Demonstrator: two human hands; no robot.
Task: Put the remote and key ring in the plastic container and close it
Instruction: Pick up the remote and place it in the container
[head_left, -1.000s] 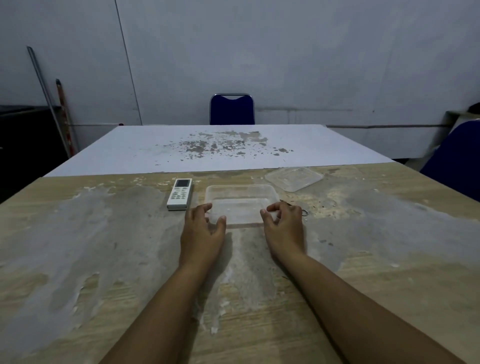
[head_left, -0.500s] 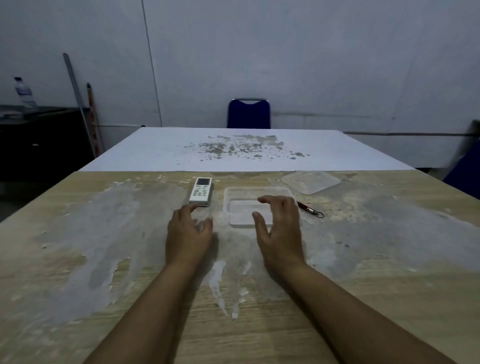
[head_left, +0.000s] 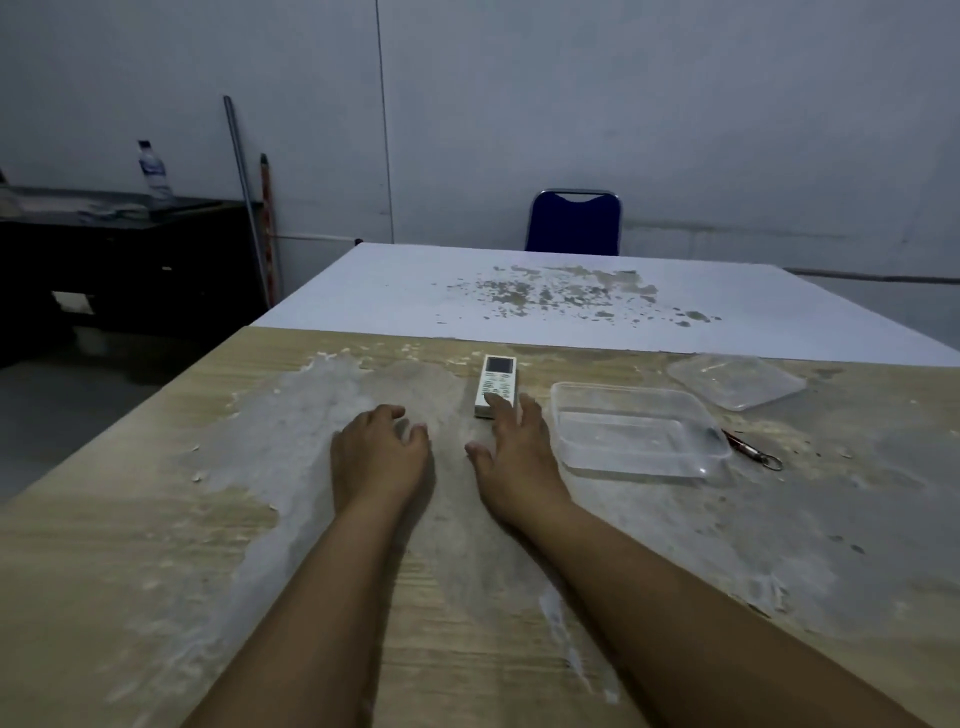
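Fingertips of our right hand (head_left: 511, 457) now rest on the near end of the remote (head_left: 496, 383), the hand spread flat and open, thumb splayed to the left, nothing gripped yet. Half a second ago that same hand lay over the near left part of the plastic container (head_left: 639, 428); it has since crossed left, off the tub and onto the remote, so we judge the reach for the first item has begun and a grasp comes next. Our left hand (head_left: 382, 452) rests on the wooden table (head_left: 156, 545) just left of the right one, fingers loosely curled, holding nothing; it too has let go of the container it was steadying a second ago. Moving outward, the container sits open and empty just right of the remote, apart from both hands. The key ring (head_left: 753, 452) lies on the table touching or nearly touching the container's near right corner; we cannot tell which. The lid (head_left: 737, 379) lies further off, beyond the container's far right corner, slightly apart from it. Neither item is inside yet, so we judge the task barely started: remote first, then key ring, then lid.
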